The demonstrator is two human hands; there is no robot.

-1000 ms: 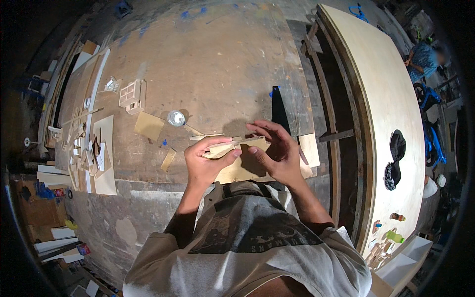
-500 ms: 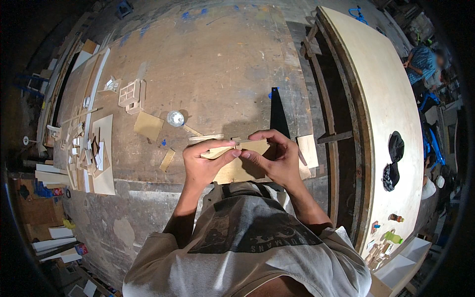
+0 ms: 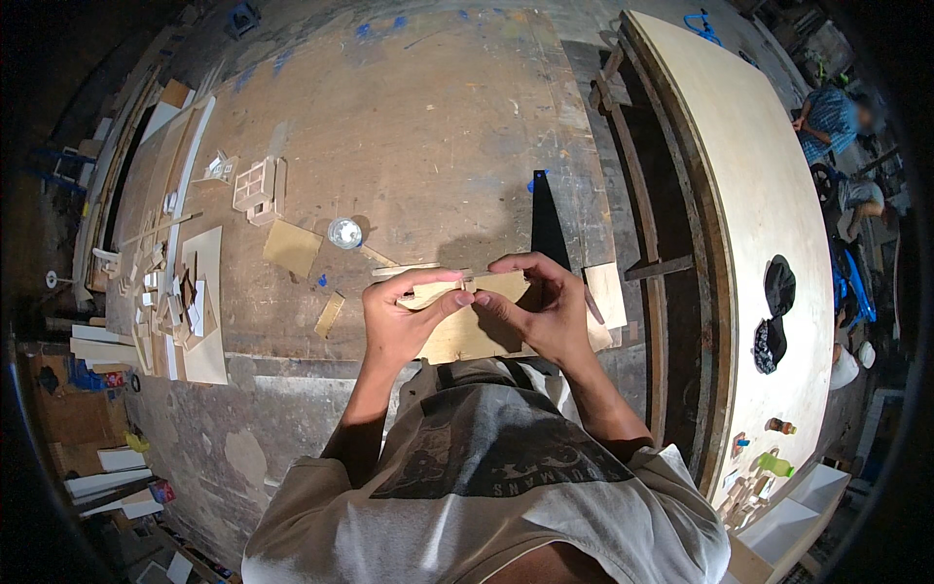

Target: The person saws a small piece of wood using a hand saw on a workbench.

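Close to the table's near edge, my left hand (image 3: 391, 316) pinches a small light wood piece (image 3: 433, 290) between thumb and fingers. My right hand (image 3: 555, 316) grips another flat wood piece (image 3: 502, 285) the same way. The two pieces meet between my thumb tips; whether they are joined there, I cannot tell. Below them lies a pale wood board (image 3: 469, 341), partly covered by my hands. A thin wood strip (image 3: 418, 267) rests just beyond my left fingers. A dark handsaw (image 3: 551, 229) lies beyond my right hand, its blade pointing away.
Left of my hands are a clear cup (image 3: 344, 233), a square wood panel (image 3: 292, 248), a small strip (image 3: 329, 314) and a little wooden shelf unit (image 3: 255, 189). Wood scraps (image 3: 165, 302) pile up far left. A long pale bench (image 3: 749, 214) stands right, bearing dark goggle-shaped cloth (image 3: 775, 311).
The held pieces have tilted slightly, showing more of their flat faces. My hands stay almost in place. At the far right, another person has come into view behind the bench.
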